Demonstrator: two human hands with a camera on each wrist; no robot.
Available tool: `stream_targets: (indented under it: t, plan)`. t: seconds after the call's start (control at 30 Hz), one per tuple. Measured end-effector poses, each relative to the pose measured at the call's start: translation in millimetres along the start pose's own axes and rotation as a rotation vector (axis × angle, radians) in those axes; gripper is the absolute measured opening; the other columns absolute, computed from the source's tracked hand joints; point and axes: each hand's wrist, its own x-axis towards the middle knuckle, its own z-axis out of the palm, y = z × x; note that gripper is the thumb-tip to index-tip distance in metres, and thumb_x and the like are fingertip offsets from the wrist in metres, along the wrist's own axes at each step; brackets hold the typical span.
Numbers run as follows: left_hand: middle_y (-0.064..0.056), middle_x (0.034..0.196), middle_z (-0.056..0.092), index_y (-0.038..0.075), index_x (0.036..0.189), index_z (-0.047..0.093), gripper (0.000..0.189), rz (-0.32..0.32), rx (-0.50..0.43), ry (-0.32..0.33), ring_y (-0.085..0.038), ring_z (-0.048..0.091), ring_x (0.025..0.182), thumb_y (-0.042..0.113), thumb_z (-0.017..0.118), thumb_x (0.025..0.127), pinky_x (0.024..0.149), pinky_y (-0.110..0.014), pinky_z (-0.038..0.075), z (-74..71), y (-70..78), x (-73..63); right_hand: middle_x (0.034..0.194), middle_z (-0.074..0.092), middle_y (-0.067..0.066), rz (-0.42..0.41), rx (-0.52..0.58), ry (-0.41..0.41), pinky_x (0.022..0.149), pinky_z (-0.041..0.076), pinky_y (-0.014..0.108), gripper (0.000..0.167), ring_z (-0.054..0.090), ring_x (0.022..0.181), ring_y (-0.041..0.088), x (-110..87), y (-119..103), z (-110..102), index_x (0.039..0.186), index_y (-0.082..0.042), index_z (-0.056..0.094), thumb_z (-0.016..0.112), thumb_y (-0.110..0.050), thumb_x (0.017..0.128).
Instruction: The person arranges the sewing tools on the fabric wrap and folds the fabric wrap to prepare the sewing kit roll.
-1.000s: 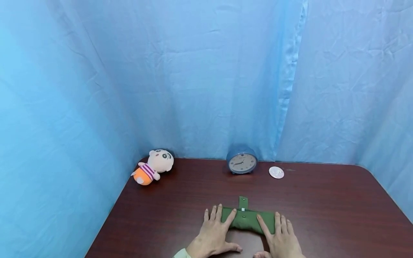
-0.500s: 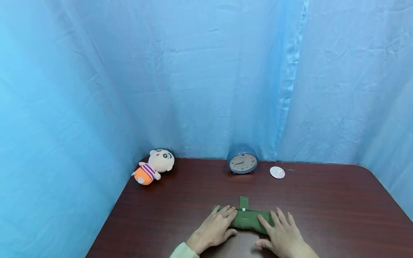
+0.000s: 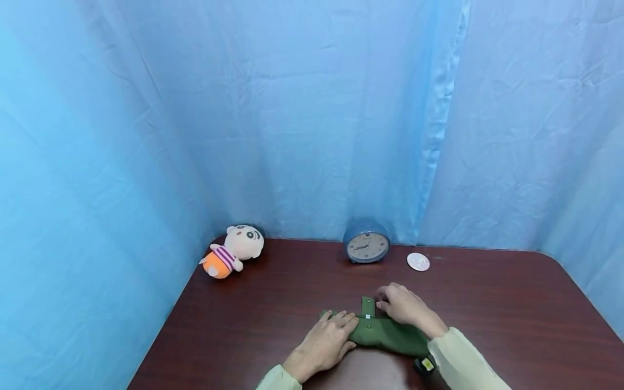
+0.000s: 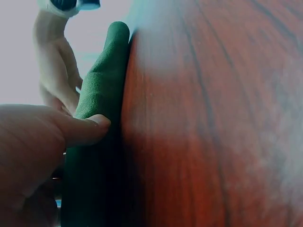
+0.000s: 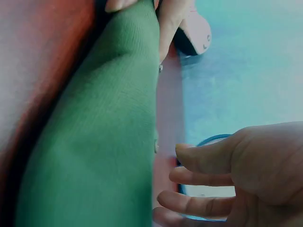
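A folded green cloth pouch (image 3: 385,335) lies across the table near its front edge. From its far side a short strap (image 3: 368,306) with a metal snap points away, and a matching snap shows on the pouch's top. My left hand (image 3: 324,342) rests on the left part of the pouch, fingers over the top; in the left wrist view its thumb (image 4: 90,128) presses the near side of the cloth. My right hand (image 3: 402,304) is over the far right side, fingers loosely bent, fingertips right beside the strap. In the right wrist view the right hand (image 5: 251,165) has nothing between thumb and fingers.
On the dark wooden table (image 3: 497,314), a plush doll (image 3: 231,253) lies at the back left. A blue alarm clock (image 3: 366,245) stands at the back, with a flat white disc (image 3: 418,261) to its right. Blue curtains (image 3: 312,124) surround the table.
The right hand has lifted off the pouch's right end and reached forward and left to the strap. My left hand's fingers have shifted further onto the pouch. The pouch has barely moved.
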Motion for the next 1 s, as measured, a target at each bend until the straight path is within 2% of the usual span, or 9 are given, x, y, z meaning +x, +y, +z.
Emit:
stream_targets:
  t: [0.13, 0.23, 0.33, 0.53, 0.6, 0.7, 0.83, 1.0]
  plan:
    - [0.002, 0.137, 0.065, 0.016, 0.135, 0.06, 0.047, 0.005, 0.01, 0.027, -0.016, 0.063, 0.127, 0.044, 0.062, 0.097, 0.103, -0.041, 0.052, 0.0, 1.2, -0.7, 0.092, 0.063, 0.007, 0.015, 0.011, -0.031, 0.073, 0.047, 0.039, 0.017, 0.056, 0.086, 0.019, 12.9, 2, 9, 0.104, -0.003, 0.073, 0.072, -0.009, 0.089]
    - [0.002, 0.135, 0.067, 0.016, 0.132, 0.062, 0.046, 0.015, 0.021, 0.062, -0.016, 0.064, 0.125, 0.046, 0.061, 0.097, 0.101, -0.04, 0.053, 0.1, 1.2, -0.9, 0.095, 0.062, 0.008, 0.014, 0.003, -0.021, 0.074, 0.049, 0.039, 0.015, 0.056, 0.087, 0.019, 16.3, 2, 12, 0.101, -0.005, 0.074, 0.075, -0.01, 0.087]
    - [0.002, 0.134, 0.067, 0.016, 0.132, 0.062, 0.046, 0.019, 0.037, 0.075, -0.016, 0.064, 0.124, 0.046, 0.06, 0.097, 0.1, -0.039, 0.053, 0.2, 0.9, -0.6, 0.094, 0.06, 0.007, -0.004, 0.042, 0.002, 0.074, 0.049, 0.038, 0.012, 0.056, 0.085, 0.018, 16.8, 3, 13, 0.096, -0.006, 0.072, 0.077, -0.009, 0.085]
    - [0.002, 0.133, 0.068, 0.016, 0.131, 0.063, 0.046, 0.016, 0.051, 0.077, -0.015, 0.065, 0.123, 0.047, 0.06, 0.097, 0.099, -0.039, 0.053, 0.6, 0.4, 0.1, 0.079, 0.061, 0.003, -0.082, 0.268, 0.022, 0.063, 0.044, 0.025, 0.016, 0.053, 0.072, 0.009, 18.4, 10, 12, 0.086, -0.007, 0.061, 0.075, -0.001, 0.083]
    - [0.003, 0.133, 0.068, 0.016, 0.13, 0.063, 0.045, 0.019, 0.052, 0.083, -0.015, 0.065, 0.123, 0.046, 0.061, 0.097, 0.099, -0.039, 0.054, 0.6, 0.6, 0.6, 0.077, 0.067, 0.002, -0.1, 0.341, 0.023, 0.061, 0.045, 0.022, 0.016, 0.057, 0.069, 0.006, 18.0, 13, 12, 0.086, -0.006, 0.062, 0.075, 0.002, 0.082]
    - [0.003, 0.132, 0.068, 0.015, 0.13, 0.064, 0.045, 0.021, 0.05, 0.091, -0.015, 0.065, 0.122, 0.045, 0.062, 0.097, 0.098, -0.039, 0.054, 0.4, 0.9, 1.1, 0.078, 0.073, 0.003, -0.121, 0.395, 0.037, 0.06, 0.05, 0.02, 0.013, 0.064, 0.07, 0.004, 14.7, 15, 12, 0.089, -0.005, 0.069, 0.077, 0.002, 0.082]
    - [0.002, 0.132, 0.069, 0.015, 0.13, 0.064, 0.044, 0.018, 0.047, 0.09, -0.016, 0.065, 0.122, 0.044, 0.062, 0.096, 0.099, -0.041, 0.054, 0.0, 0.9, 1.8, 0.08, 0.077, 0.003, -0.152, 0.371, 0.075, 0.063, 0.053, 0.018, 0.01, 0.07, 0.073, 0.004, 6.7, 14, 10, 0.089, -0.008, 0.076, 0.078, -0.001, 0.081]
    - [0.002, 0.134, 0.068, 0.015, 0.131, 0.064, 0.045, 0.002, 0.039, 0.05, -0.016, 0.064, 0.125, 0.044, 0.061, 0.097, 0.101, -0.041, 0.053, -0.3, 1.3, 2.5, 0.082, 0.078, 0.001, -0.24, 0.299, 0.111, 0.066, 0.054, 0.019, 0.009, 0.072, 0.074, 0.003, -4.4, 8, 11, 0.088, -0.01, 0.078, 0.078, -0.003, 0.081]
